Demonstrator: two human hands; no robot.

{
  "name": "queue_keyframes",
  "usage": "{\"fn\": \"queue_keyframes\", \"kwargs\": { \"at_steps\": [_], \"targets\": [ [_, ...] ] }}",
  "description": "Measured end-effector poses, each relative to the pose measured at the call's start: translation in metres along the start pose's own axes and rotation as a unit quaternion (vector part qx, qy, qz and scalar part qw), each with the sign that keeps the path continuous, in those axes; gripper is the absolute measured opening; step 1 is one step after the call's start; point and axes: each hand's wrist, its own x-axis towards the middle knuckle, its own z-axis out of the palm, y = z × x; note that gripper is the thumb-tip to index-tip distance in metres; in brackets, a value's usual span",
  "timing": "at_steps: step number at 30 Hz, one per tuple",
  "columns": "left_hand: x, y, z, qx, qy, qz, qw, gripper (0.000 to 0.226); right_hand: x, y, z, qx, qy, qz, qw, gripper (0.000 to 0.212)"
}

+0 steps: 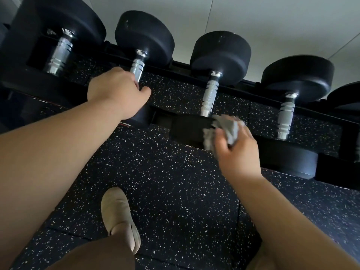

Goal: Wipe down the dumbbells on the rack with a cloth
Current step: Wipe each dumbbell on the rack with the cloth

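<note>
Several black dumbbells with chrome handles lie side by side on a black rack [181,69]. My left hand [115,90] grips the near part of the second dumbbell's handle [137,67], hiding its lower half. My right hand [236,151] holds a crumpled grey cloth [226,131] against the near head [191,129] of the third dumbbell [220,49], just below that dumbbell's handle [209,96]. A fourth dumbbell [296,75] lies to the right, untouched.
A larger dumbbell [58,26] sits at the far left and another shows at the right edge [348,98]. Black speckled rubber flooring [165,182] lies below. My beige shoe [118,215] stands near the rack. A pale wall [253,20] is behind.
</note>
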Motion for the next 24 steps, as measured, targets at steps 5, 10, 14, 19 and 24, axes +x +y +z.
{"fn": "queue_keyframes", "kwargs": {
  "at_steps": [5,10,14,19,24],
  "targets": [
    [0.000,0.001,0.000,0.009,0.006,0.000,1.000,0.046,-0.010,0.004,0.012,0.085,0.008,0.125,0.989,0.059],
    [0.000,0.000,0.001,0.011,0.006,0.004,1.000,0.048,0.003,-0.050,0.025,-0.145,0.022,-0.141,0.979,0.064],
    [-0.001,0.000,0.000,-0.004,0.005,0.006,1.000,0.042,0.011,-0.024,0.016,-0.154,0.003,-0.165,0.974,0.070],
    [-0.001,0.000,0.000,-0.010,0.008,0.001,1.000,0.038,0.000,0.011,0.010,0.146,-0.017,0.149,0.978,0.088],
    [-0.001,0.001,0.000,-0.007,0.011,-0.003,1.000,0.039,0.010,-0.018,0.017,0.053,0.036,0.121,0.991,0.042]
  ]
}}
